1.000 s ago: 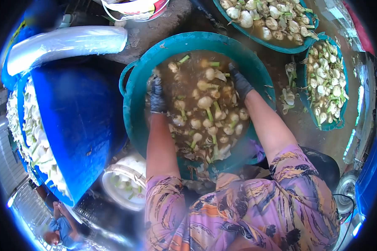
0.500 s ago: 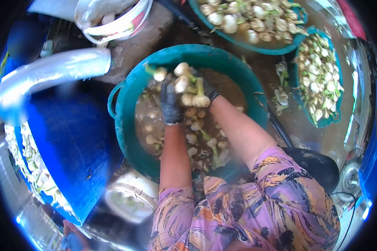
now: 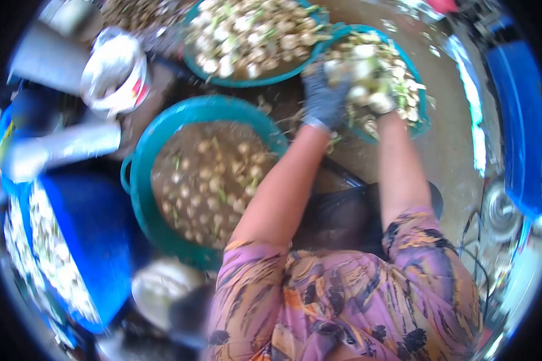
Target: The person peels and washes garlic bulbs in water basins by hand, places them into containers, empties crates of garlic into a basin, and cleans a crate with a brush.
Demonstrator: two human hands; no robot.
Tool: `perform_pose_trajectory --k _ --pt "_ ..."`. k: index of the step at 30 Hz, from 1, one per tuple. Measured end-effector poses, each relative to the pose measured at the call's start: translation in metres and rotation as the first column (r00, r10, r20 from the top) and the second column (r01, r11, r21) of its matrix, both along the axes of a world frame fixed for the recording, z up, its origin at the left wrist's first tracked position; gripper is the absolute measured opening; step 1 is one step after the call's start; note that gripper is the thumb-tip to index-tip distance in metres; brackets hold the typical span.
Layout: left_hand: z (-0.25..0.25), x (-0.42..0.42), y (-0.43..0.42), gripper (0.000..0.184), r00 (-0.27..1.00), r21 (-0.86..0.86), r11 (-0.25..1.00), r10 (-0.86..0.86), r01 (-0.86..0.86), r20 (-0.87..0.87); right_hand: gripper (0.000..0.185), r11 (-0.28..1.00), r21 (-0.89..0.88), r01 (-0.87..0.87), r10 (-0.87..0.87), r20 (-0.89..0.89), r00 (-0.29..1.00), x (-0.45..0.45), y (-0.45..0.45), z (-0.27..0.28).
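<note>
My left hand [image 3: 326, 99], in a dark glove, is over the small teal basin [image 3: 423, 99] at the upper right. Beside it, my gloved right hand [image 3: 383, 107] is lower and partly covered by bulbs. Between them is a bunch of white onions [image 3: 361, 75] with green stems, blurred by motion. Both hands are closed around this bunch from either side, though the fingertips are hidden or smeared. More onions fill the basin below. Left of my arms, the large teal tub [image 3: 141, 198] contains brown water with many onions floating in it.
Another teal basin [image 3: 247, 84] heaped with onions stands at the top. A white bucket [image 3: 96, 90] is at the upper left. Blue containers [image 3: 96, 234] with white bulbs stand at the left. A whitish bucket [image 3: 162, 286] is near my lap. Peelings litter the wet floor.
Both hands have moved from above the large tub to the right, over the small basin, carrying onions. The camera view has turned right, so the tub appears further left.
</note>
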State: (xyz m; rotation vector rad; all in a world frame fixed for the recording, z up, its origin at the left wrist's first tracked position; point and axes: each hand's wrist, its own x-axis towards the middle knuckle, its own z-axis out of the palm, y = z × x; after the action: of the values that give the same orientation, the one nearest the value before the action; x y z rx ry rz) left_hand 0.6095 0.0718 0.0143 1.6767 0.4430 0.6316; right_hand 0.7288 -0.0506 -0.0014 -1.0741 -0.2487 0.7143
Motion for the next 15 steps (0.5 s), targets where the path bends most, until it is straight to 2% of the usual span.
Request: perform_pose_trajectory --k 1,2,3,4,5,6,7,8,9,10,11,12,13,14,15 --pt "-0.004 0.004 -0.011 0.075 0.999 0.085 0.995 0.044 -0.044 -0.008 0.047 0.967 -0.245 0.068 0.009 0.301 0.954 0.031 -0.024 0.005" --pt "0.012 -0.008 -0.013 0.073 0.992 0.080 0.994 0.077 -0.069 -0.097 0.046 0.844 -0.489 0.221 0.103 0.551 0.828 0.059 -0.045 0.007" --pt "0.010 -0.030 -0.013 0.065 0.985 0.127 0.979 0.166 -0.159 -0.049 0.044 0.700 -0.619 0.356 0.179 0.635 0.751 0.081 -0.065 -0.001" --pt "-0.001 -0.060 -0.004 0.060 0.972 0.169 0.960 0.233 -0.223 -0.041 0.047 0.831 -0.513 0.215 -0.313 -0.112 0.943 0.076 -0.062 0.013" --pt "-0.016 -0.087 0.009 0.055 0.963 0.214 0.942 0.268 -0.260 -0.010 0.049 0.817 -0.480 0.319 -0.314 0.094 0.945 0.127 -0.091 -0.041" --pt "-0.042 -0.118 0.035 0.048 0.926 0.344 0.863 0.370 -0.370 0.067 0.047 0.471 -0.756 0.455 0.038 0.532 0.846 0.118 -0.076 -0.039" --pt "-0.055 -0.158 0.061 0.045 0.899 0.331 0.856 0.436 -0.398 -0.047 0.042 0.413 -0.764 0.496 0.262 0.621 0.738 0.083 -0.044 -0.030" --pt "-0.097 -0.195 0.091 0.045 0.854 0.173 0.859 0.504 -0.481 -0.129 0.038 0.353 -0.731 0.584 0.453 0.680 0.577 0.043 -0.014 -0.016" --pt "-0.125 -0.238 0.119 0.046 0.687 0.380 0.728 0.677 -0.571 -0.265 0.029 0.655 -0.605 0.454 0.441 0.793 0.421 0.000 0.029 -0.023" --pt "-0.154 -0.285 0.147 0.047 0.454 0.559 0.589 0.807 -0.583 -0.377 0.022 0.861 -0.473 0.188 0.408 0.862 0.300 -0.045 0.072 -0.032" --pt "-0.145 -0.323 0.166 0.049 0.334 0.628 0.543 0.839 -0.557 -0.429 0.024 0.854 -0.508 0.108 0.495 0.859 0.127 -0.086 0.097 -0.047" --pt "-0.166 -0.361 0.187 0.050 0.267 0.620 0.496 0.863 -0.608 -0.429 0.027 0.843 -0.537 0.024 0.537 0.842 -0.051 -0.126 0.123 -0.060" --pt "-0.186 -0.402 0.206 0.051 0.195 0.611 0.447 0.879 -0.653 -0.435 0.030 0.689 -0.709 -0.152 0.699 0.593 0.399 -0.166 0.136 -0.064" --pt "-0.207 -0.432 0.221 0.050 0.210 0.516 0.432 0.877 -0.740 -0.433 0.045 0.603 -0.752 -0.265 0.608 0.218 0.764 -0.204 0.150 -0.067" --pt "-0.228 -0.448 0.230 0.050 0.284 0.336 0.428 0.871 -0.839 -0.401 0.051 0.569 -0.805 -0.167 0.546 0.218 0.809 -0.221 0.154 -0.100"
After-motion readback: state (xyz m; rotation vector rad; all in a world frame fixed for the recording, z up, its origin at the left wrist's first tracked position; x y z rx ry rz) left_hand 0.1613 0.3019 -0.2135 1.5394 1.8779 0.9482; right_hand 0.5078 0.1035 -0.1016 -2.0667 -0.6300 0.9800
